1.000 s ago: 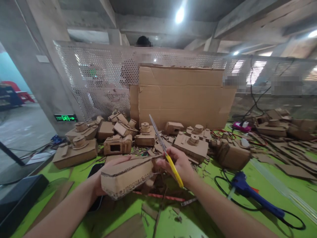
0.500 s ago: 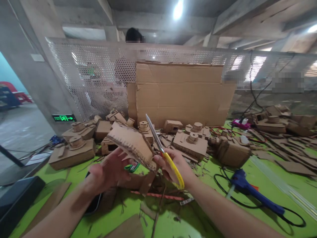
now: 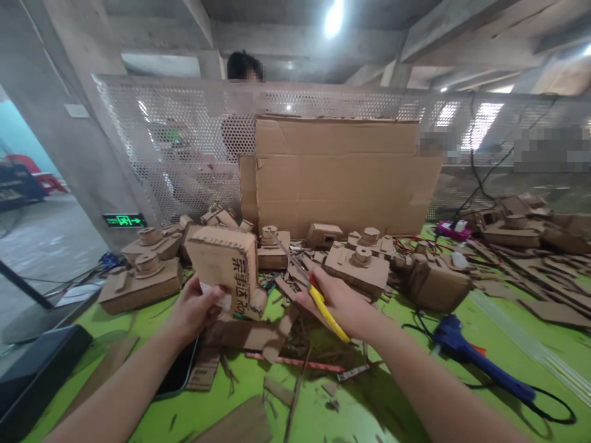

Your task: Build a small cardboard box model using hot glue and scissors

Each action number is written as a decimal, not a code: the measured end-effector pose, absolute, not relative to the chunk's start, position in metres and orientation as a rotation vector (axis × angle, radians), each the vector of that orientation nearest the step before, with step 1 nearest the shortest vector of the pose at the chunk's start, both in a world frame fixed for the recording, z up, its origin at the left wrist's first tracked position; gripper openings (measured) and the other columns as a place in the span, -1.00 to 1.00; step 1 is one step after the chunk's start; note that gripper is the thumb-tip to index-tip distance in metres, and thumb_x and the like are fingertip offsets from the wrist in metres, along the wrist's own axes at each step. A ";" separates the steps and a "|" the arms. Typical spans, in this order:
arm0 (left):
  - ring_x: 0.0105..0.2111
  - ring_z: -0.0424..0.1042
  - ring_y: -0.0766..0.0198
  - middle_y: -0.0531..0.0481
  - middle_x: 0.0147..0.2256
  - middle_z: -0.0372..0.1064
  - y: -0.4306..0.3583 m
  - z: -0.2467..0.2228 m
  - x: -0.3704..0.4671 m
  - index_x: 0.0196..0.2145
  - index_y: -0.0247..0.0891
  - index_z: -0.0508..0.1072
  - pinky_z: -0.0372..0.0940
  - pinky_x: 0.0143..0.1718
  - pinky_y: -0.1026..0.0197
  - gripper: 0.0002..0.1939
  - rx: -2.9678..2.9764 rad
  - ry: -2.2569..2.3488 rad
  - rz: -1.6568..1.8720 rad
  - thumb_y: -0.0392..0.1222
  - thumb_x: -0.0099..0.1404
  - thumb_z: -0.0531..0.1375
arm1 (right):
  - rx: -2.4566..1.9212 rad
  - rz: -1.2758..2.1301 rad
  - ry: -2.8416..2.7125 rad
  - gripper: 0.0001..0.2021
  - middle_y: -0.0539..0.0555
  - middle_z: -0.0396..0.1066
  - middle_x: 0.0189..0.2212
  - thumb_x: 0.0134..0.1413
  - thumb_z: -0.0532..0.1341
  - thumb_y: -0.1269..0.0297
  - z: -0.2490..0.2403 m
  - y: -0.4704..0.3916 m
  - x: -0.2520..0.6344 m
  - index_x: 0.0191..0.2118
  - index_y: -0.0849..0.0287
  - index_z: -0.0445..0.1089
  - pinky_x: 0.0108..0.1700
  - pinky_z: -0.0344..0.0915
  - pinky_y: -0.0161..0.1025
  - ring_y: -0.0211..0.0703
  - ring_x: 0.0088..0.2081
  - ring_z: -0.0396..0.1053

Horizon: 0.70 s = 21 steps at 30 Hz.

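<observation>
My left hand (image 3: 196, 311) grips a boxy cardboard piece (image 3: 217, 255) by its lower left side, holding it above the table. Dark printed characters run down the piece's right side, and a rounded bit of cardboard shows at its lower right corner. In my right hand (image 3: 341, 304) is a pair of scissors with yellow handles (image 3: 329, 314). Their blades point up and to the left, apart from the piece; how far they are spread is hard to make out. Cardboard scraps (image 3: 249, 335) and a red-pink strip (image 3: 300, 363) lie beneath my hands.
Several camera-like cardboard models (image 3: 357, 267) stand along the green table (image 3: 369, 400). A blue glue gun (image 3: 484, 360) with its cord lies at the right. At the left are a phone (image 3: 178, 372) and a black box (image 3: 46, 369). A cardboard sheet (image 3: 337, 172) leans against the perforated screen.
The cardboard piece has turned, so its printed side now shows. My left hand has closed on it at the left. My right hand with the scissors has come away from it.
</observation>
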<state>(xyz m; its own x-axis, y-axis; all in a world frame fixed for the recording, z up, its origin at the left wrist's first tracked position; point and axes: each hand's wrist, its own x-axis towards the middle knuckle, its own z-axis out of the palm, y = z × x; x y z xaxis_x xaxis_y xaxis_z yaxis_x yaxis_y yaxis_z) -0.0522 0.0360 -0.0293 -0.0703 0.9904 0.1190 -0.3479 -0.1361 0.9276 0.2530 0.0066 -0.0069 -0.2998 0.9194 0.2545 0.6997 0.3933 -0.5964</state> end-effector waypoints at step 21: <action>-0.67 0.29 0.48 0.21 -0.54 0.47 0.028 0.000 -0.038 -0.38 -0.18 0.48 0.10 -0.78 0.47 -0.40 0.818 0.831 1.651 0.10 -0.32 0.62 | -1.465 0.073 -2.456 -0.44 0.10 0.50 -0.45 0.29 0.08 -0.34 -0.018 0.012 0.252 -0.35 0.11 0.38 -0.41 -0.03 -0.25 -0.09 -0.44 0.33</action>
<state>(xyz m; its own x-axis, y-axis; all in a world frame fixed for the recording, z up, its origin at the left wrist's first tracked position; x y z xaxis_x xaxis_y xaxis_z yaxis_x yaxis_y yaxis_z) -0.0378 0.0281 -0.0001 -0.1998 0.9742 0.1047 -0.4965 -0.1928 0.8464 0.2522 0.0120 -0.0182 -0.4465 0.8693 0.2121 0.8551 0.4843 -0.1848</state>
